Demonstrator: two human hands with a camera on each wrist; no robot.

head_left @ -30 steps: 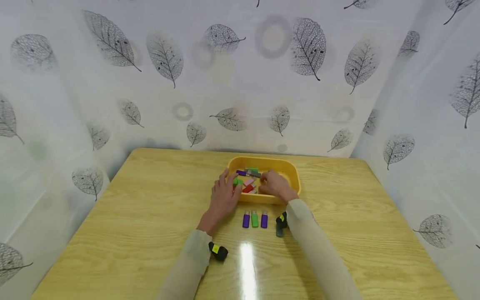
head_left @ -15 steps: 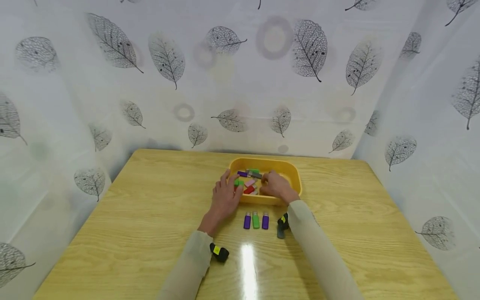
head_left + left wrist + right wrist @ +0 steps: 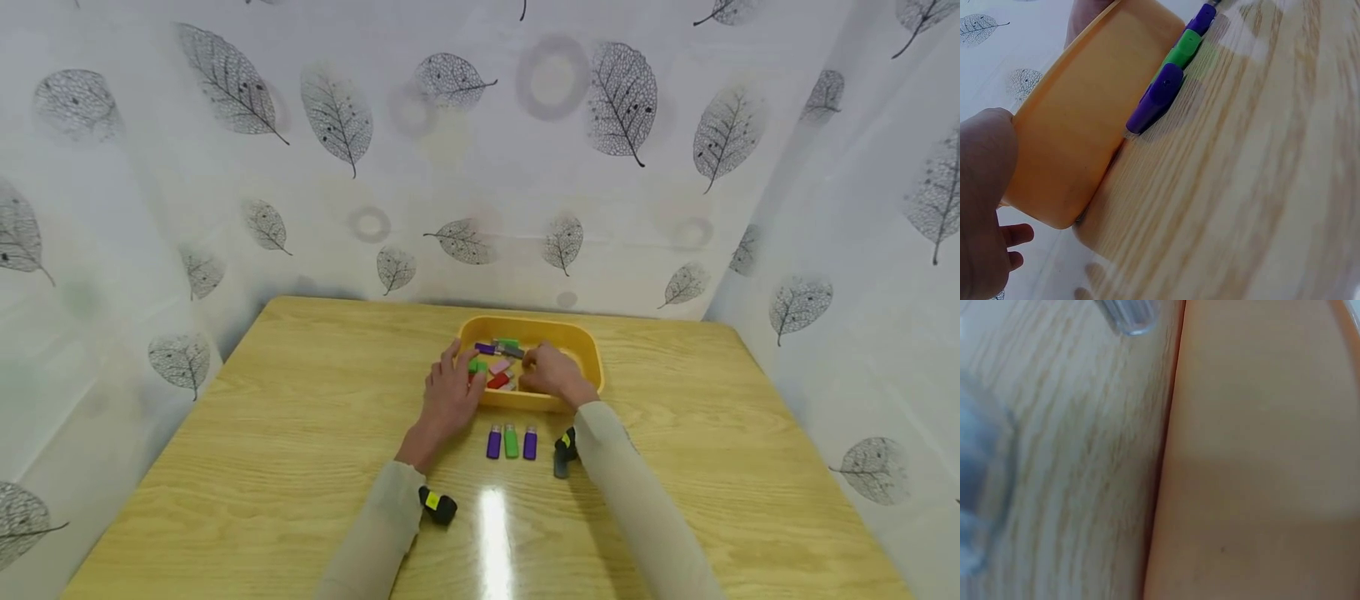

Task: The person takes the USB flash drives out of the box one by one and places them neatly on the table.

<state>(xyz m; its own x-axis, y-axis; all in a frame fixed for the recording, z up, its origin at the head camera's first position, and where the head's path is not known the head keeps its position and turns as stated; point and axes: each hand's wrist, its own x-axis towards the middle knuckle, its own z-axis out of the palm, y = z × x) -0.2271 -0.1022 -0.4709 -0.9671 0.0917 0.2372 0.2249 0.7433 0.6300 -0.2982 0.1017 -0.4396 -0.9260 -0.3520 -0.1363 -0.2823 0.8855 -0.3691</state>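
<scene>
A yellow plastic box (image 3: pixel 525 401) holds several USB sticks, among them a purple one (image 3: pixel 485 348), a grey one (image 3: pixel 513 352), a pink one (image 3: pixel 499 367) and a red one (image 3: pixel 498 380). My left hand (image 3: pixel 452 394) grips the box's left end; in the left wrist view the thumb lies over the rim and fingers stay outside. Inside the right part of the box is my right hand (image 3: pixel 553 369), fingers bent downward. Its fingertips are hidden, and the right wrist view shows only the box wall (image 3: pixel 1260 456), so whether it holds anything is unclear.
Before the box lie a purple stick (image 3: pixel 493 442), a green stick (image 3: pixel 511 442), another purple stick (image 3: pixel 530 443) and a dark grey-blue stick (image 3: pixel 561 466), partly under the right wrist's camera (image 3: pixel 567 443). A leaf-patterned curtain (image 3: pixel 517 167) surrounds the wooden table (image 3: pixel 300 400).
The view shifts slightly. Both hands stay at the box, and the sticks show no clear movement.
</scene>
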